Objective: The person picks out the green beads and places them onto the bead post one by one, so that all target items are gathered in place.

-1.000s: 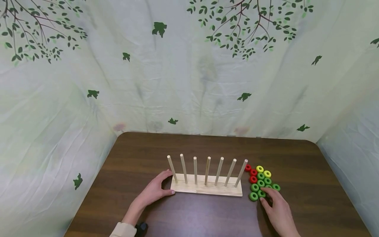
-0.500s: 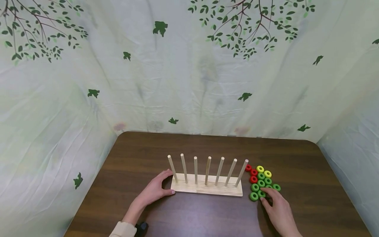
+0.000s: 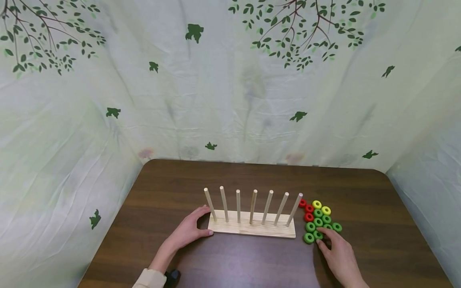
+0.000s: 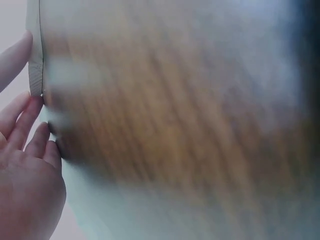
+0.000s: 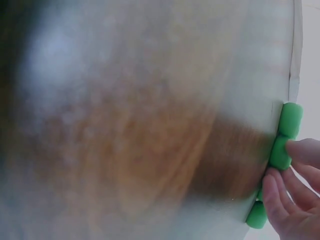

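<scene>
A dark brown tabletop (image 3: 173,192) with wood grain running across it fills the lower middle of the frame; its two far corners are rounded and a pale sheen lies at bottom centre. Near the middle stands a pale wooden peg board (image 3: 264,229), its long flat base bearing a row of seven bare pegs (image 3: 253,207). Just right of it, rings lie flat in a close cluster: three red rings (image 3: 305,217) at the left, two yellow rings (image 3: 323,210) at the top, green rings (image 3: 307,227) below.
</scene>
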`<state>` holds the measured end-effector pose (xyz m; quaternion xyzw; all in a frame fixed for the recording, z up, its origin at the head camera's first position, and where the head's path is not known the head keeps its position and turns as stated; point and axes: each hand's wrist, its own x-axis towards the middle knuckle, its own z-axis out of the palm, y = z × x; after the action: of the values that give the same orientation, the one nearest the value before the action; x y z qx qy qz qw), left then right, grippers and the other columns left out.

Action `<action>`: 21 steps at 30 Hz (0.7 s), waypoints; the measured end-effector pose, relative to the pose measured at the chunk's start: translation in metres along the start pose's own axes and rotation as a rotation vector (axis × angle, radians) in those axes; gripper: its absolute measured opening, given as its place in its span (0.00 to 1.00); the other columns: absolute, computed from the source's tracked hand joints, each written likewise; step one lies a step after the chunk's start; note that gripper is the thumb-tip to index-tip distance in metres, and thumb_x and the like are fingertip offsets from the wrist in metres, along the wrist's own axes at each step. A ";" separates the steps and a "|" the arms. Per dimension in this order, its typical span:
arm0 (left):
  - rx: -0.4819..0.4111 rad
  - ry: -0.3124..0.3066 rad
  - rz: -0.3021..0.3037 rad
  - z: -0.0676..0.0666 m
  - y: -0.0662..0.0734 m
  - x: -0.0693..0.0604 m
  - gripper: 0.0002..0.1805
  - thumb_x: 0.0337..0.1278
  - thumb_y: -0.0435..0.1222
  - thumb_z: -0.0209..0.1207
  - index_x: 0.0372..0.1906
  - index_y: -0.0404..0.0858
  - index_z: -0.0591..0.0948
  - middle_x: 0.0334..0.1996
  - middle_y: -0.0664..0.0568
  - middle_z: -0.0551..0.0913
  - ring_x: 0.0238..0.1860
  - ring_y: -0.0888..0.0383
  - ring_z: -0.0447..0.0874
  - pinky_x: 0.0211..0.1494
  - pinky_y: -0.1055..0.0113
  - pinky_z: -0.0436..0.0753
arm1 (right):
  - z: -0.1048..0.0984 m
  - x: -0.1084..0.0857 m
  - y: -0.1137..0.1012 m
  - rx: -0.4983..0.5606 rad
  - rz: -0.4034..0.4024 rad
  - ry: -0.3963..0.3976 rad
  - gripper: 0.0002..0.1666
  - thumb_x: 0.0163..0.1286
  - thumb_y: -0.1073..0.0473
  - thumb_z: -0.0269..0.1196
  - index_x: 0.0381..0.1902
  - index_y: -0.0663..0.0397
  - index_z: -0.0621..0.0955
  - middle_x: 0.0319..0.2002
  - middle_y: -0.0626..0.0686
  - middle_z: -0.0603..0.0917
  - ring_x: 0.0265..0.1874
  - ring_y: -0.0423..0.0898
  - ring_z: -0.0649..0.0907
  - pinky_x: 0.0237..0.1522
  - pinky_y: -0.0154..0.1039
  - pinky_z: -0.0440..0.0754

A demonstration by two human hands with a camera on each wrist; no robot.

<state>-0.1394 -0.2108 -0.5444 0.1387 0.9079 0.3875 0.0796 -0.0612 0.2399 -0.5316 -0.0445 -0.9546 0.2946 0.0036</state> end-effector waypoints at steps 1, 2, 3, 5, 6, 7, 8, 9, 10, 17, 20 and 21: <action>0.000 0.001 0.003 0.000 0.000 0.000 0.38 0.42 0.40 0.77 0.63 0.40 0.76 0.67 0.43 0.71 0.71 0.45 0.63 0.67 0.46 0.66 | 0.000 0.000 0.000 0.001 -0.002 0.002 0.21 0.62 0.66 0.69 0.53 0.62 0.81 0.48 0.62 0.83 0.44 0.58 0.83 0.44 0.58 0.78; -0.001 0.002 0.005 0.000 0.000 0.000 0.38 0.42 0.40 0.77 0.63 0.40 0.76 0.67 0.42 0.71 0.70 0.45 0.63 0.67 0.46 0.66 | 0.000 0.000 0.000 0.002 -0.006 0.000 0.21 0.62 0.66 0.69 0.53 0.62 0.81 0.47 0.62 0.83 0.43 0.58 0.83 0.43 0.58 0.78; -0.006 0.001 0.001 0.000 0.001 0.000 0.38 0.42 0.40 0.77 0.63 0.40 0.77 0.67 0.43 0.71 0.70 0.45 0.63 0.67 0.46 0.65 | -0.001 0.000 0.000 0.002 -0.012 0.003 0.21 0.61 0.66 0.69 0.53 0.62 0.81 0.47 0.61 0.83 0.43 0.58 0.83 0.43 0.58 0.79; -0.006 0.001 0.000 -0.001 0.001 0.000 0.38 0.42 0.40 0.77 0.63 0.40 0.77 0.67 0.43 0.71 0.71 0.45 0.63 0.67 0.46 0.65 | -0.002 -0.001 0.001 0.008 -0.020 0.011 0.20 0.61 0.66 0.69 0.52 0.62 0.81 0.47 0.61 0.83 0.43 0.58 0.83 0.43 0.58 0.79; -0.009 0.001 -0.001 -0.001 0.001 0.000 0.38 0.42 0.40 0.77 0.63 0.40 0.77 0.67 0.43 0.71 0.71 0.45 0.63 0.67 0.46 0.65 | -0.002 -0.001 0.001 0.011 -0.024 0.016 0.20 0.61 0.66 0.69 0.52 0.61 0.81 0.47 0.61 0.83 0.44 0.58 0.83 0.43 0.58 0.78; -0.010 0.001 -0.002 -0.001 0.002 0.000 0.38 0.42 0.40 0.77 0.63 0.40 0.77 0.67 0.43 0.71 0.71 0.45 0.63 0.67 0.46 0.65 | -0.003 -0.002 0.002 0.015 -0.026 0.019 0.20 0.62 0.66 0.69 0.52 0.61 0.81 0.47 0.61 0.83 0.44 0.59 0.83 0.44 0.58 0.78; -0.011 0.001 -0.005 -0.001 0.001 0.000 0.38 0.41 0.40 0.77 0.63 0.40 0.77 0.67 0.43 0.71 0.71 0.45 0.63 0.67 0.46 0.65 | -0.003 -0.003 0.002 0.018 -0.024 0.017 0.20 0.62 0.65 0.69 0.52 0.60 0.81 0.48 0.62 0.83 0.45 0.59 0.83 0.44 0.58 0.78; -0.013 0.000 -0.006 -0.001 0.001 0.000 0.38 0.42 0.40 0.77 0.63 0.40 0.77 0.67 0.43 0.71 0.71 0.45 0.63 0.67 0.46 0.65 | -0.004 -0.003 0.003 0.022 -0.018 0.016 0.20 0.62 0.65 0.69 0.53 0.60 0.81 0.48 0.62 0.83 0.46 0.60 0.82 0.45 0.59 0.78; -0.014 0.000 -0.007 -0.001 0.001 0.000 0.38 0.41 0.40 0.77 0.63 0.40 0.77 0.67 0.43 0.71 0.71 0.45 0.63 0.67 0.46 0.65 | -0.005 -0.003 0.003 0.027 -0.013 0.012 0.20 0.63 0.65 0.69 0.53 0.60 0.81 0.49 0.63 0.83 0.47 0.61 0.82 0.45 0.59 0.77; -0.024 0.004 -0.017 0.000 0.000 0.000 0.38 0.41 0.41 0.77 0.63 0.40 0.77 0.68 0.43 0.71 0.70 0.45 0.63 0.67 0.46 0.65 | -0.016 -0.004 0.000 0.037 -0.024 0.046 0.21 0.64 0.62 0.68 0.55 0.60 0.80 0.53 0.66 0.81 0.51 0.66 0.79 0.46 0.62 0.76; -0.026 0.003 -0.020 0.000 0.000 0.000 0.38 0.41 0.41 0.77 0.63 0.41 0.77 0.68 0.43 0.71 0.71 0.46 0.63 0.67 0.46 0.65 | -0.020 -0.005 -0.003 0.046 -0.062 0.098 0.20 0.63 0.63 0.68 0.54 0.59 0.81 0.50 0.63 0.82 0.48 0.62 0.81 0.45 0.60 0.77; -0.026 0.003 -0.020 0.000 0.000 0.000 0.38 0.41 0.41 0.77 0.63 0.41 0.77 0.67 0.43 0.71 0.71 0.46 0.63 0.67 0.46 0.65 | -0.021 -0.005 -0.004 0.047 -0.077 0.118 0.20 0.63 0.63 0.69 0.54 0.58 0.81 0.50 0.62 0.82 0.48 0.61 0.82 0.45 0.59 0.78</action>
<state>-0.1390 -0.2108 -0.5444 0.1281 0.9043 0.3985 0.0838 -0.0558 0.2482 -0.5122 -0.0247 -0.9465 0.3135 0.0724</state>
